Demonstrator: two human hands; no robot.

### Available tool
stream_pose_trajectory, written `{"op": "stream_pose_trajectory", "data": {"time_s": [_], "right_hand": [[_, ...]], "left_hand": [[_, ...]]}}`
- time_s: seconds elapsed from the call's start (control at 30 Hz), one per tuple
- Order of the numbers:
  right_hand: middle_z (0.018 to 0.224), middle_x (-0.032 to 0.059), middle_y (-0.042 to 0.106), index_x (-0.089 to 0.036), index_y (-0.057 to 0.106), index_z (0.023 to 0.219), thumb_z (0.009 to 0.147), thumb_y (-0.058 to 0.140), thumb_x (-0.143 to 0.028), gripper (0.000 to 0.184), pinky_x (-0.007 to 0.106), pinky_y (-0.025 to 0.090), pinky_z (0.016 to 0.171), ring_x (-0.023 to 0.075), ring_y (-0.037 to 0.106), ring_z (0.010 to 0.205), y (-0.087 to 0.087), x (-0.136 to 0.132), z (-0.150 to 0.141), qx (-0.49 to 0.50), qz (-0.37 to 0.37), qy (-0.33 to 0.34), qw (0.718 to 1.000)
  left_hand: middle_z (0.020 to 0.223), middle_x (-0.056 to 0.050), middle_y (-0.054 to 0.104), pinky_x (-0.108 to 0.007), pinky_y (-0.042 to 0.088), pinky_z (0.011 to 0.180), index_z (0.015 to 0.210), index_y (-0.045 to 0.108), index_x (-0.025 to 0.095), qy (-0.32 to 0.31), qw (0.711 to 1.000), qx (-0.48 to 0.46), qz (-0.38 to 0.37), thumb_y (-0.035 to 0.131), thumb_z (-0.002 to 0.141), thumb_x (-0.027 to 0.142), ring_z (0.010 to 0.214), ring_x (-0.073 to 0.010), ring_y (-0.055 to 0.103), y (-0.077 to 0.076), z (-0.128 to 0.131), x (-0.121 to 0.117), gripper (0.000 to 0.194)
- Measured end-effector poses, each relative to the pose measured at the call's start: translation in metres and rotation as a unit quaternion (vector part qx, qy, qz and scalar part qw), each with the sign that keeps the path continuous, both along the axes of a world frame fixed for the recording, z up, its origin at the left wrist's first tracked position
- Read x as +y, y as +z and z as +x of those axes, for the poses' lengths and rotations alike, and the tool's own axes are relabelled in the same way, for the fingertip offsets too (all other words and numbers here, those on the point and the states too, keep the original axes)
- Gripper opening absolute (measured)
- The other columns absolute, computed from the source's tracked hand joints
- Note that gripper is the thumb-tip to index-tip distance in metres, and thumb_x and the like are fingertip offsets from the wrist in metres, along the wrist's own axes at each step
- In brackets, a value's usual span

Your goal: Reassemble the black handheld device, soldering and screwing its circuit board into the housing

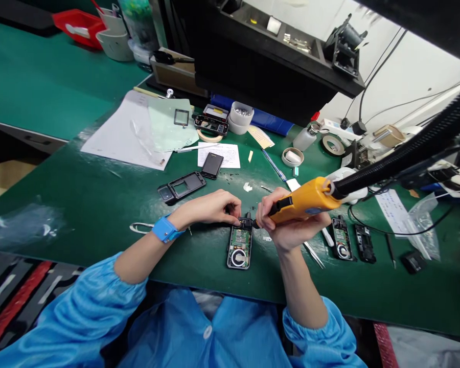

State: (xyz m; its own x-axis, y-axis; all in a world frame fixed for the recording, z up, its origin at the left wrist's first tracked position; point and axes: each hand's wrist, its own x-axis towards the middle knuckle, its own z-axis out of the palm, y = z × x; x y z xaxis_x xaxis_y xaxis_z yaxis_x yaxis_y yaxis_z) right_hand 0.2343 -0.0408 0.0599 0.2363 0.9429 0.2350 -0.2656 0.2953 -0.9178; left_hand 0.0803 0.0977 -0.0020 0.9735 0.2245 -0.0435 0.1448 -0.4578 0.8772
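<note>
An opened phone [239, 248] with its board and a round coil showing lies face down on the green mat [99, 204]. My left hand [210, 207], a blue wrist strap behind it, pinches the phone's top end with closed fingers. My right hand [291, 225] is wrapped round an orange electric screwdriver [304, 200]. Its black tip rests at the phone's top edge, right beside my left fingertips. A thick black hose runs from the tool's rear up to the right.
A black phone frame [182, 186] and a dark phone [212, 165] lie beyond my left hand. Two more opened phones [342, 244] and tweezers [313, 254] sit right of my right hand. Papers, tape rolls, a white cup of screws [240, 115] and a black shelf stand further back.
</note>
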Motion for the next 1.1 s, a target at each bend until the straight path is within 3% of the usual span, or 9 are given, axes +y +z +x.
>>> {"op": "stream_pose_trajectory", "data": {"time_s": [0.57,0.77,0.87,1.1], "right_hand": [[0.042,-0.0041,0.043,-0.022,0.068,0.064,0.070,0.056,-0.101,0.080,0.028,0.021,0.035,0.0115,0.031,0.032,-0.009,-0.002,0.000,0.000,-0.037,0.039,0.999],[0.043,-0.0024,0.046,-0.022,0.067,0.064,0.069,0.055,-0.105,0.084,0.028,0.022,0.036,0.0123,0.033,0.034,-0.013,-0.004,0.006,-0.020,-0.060,0.077,0.995],[0.039,-0.0051,0.038,-0.024,0.063,0.062,0.073,0.052,-0.103,0.081,0.027,0.022,0.035,0.0119,0.030,0.033,-0.015,-0.002,0.004,-0.018,-0.051,0.091,0.994],[0.042,-0.0056,0.040,-0.021,0.068,0.066,0.074,0.051,-0.101,0.082,0.027,0.022,0.035,0.0104,0.030,0.031,-0.007,0.002,-0.002,-0.001,-0.039,0.102,0.994]], "left_hand": [[0.081,0.000,0.077,-0.026,0.043,0.066,0.081,0.071,0.019,0.011,1.000,0.003,0.009,0.082,0.094,0.036,0.071,-0.0161,0.066,0.005,-0.001,-0.004,0.023],[0.079,0.001,0.074,-0.027,0.044,0.069,0.080,0.070,0.020,0.018,1.000,0.002,0.022,0.081,0.092,0.025,0.070,-0.0156,0.064,0.006,0.000,-0.005,0.017],[0.078,0.001,0.074,-0.026,0.043,0.068,0.080,0.070,0.019,0.022,0.999,-0.004,0.027,0.079,0.091,0.020,0.068,-0.0149,0.062,0.007,0.001,-0.004,0.015],[0.077,0.001,0.076,-0.025,0.042,0.067,0.077,0.069,0.018,0.008,0.999,-0.026,0.025,0.079,0.092,0.020,0.069,-0.0150,0.065,0.007,0.002,-0.004,0.018]]}}
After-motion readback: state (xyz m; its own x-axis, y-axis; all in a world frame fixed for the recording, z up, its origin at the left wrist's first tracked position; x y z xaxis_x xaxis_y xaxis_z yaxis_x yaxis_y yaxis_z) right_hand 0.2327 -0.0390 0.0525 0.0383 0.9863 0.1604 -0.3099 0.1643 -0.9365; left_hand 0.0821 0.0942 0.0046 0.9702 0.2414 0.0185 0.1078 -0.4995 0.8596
